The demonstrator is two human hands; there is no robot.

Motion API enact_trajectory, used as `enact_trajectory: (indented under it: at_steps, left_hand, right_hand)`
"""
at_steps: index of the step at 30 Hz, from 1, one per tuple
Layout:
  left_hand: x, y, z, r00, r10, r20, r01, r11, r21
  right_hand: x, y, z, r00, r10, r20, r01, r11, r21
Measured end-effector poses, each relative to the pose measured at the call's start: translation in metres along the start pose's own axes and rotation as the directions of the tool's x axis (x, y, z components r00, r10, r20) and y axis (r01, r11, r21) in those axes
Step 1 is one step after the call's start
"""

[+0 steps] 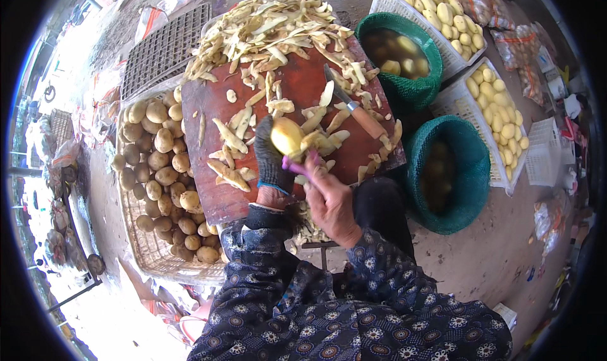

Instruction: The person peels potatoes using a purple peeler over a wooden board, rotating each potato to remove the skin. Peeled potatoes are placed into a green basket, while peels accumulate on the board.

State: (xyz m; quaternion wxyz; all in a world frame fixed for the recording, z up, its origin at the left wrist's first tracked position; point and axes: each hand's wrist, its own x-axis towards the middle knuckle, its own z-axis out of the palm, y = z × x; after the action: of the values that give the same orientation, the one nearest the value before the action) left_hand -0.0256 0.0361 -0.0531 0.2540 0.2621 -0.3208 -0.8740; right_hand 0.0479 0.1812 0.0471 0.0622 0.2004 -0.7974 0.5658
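My left hand (271, 154), in a dark knitted glove, holds a mostly peeled yellow potato (287, 136) over a red board. My bare right hand (329, 202) grips a purple-handled peeler (299, 167) at the lower right side of that potato; its blade is blurred. Peelings (230, 135) lie scattered on the red board (213, 95) around both hands. A knife with a wooden handle (366, 120) rests on the board to the right, its blade pointing up and left.
Left of the board stands a crate of unpeeled potatoes (163, 176). A large heap of peelings (265, 26) covers the board's far end. To the right are two green tubs (438, 48) (474, 171) of dark water and white crates of peeled potatoes (502, 114).
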Motion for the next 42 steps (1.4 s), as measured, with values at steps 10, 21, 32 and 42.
enact_trajectory:
  at_steps: [10,21,32,42]
  left_hand:
    - [-0.016,0.032,0.045,0.943,-0.079,0.323,-0.024,0.953,0.303]
    - [-0.027,0.061,0.052,0.948,-0.239,0.209,0.254,0.966,-0.049]
    - [-0.032,0.047,0.058,0.976,-0.209,-0.063,0.202,0.975,-0.095]
    - [-0.017,0.045,0.027,0.941,-0.325,0.097,0.336,0.932,-0.137]
  right_hand:
    - [0.059,0.028,-0.005,0.987,0.157,-0.025,-0.146,0.959,0.244]
    - [0.082,0.027,0.003,0.984,0.138,0.110,-0.157,0.971,0.183]
    - [-0.018,0.013,0.014,0.997,0.077,-0.008,-0.077,0.987,-0.143]
    - [0.046,0.008,0.008,0.999,0.013,-0.049,-0.011,0.999,0.044]
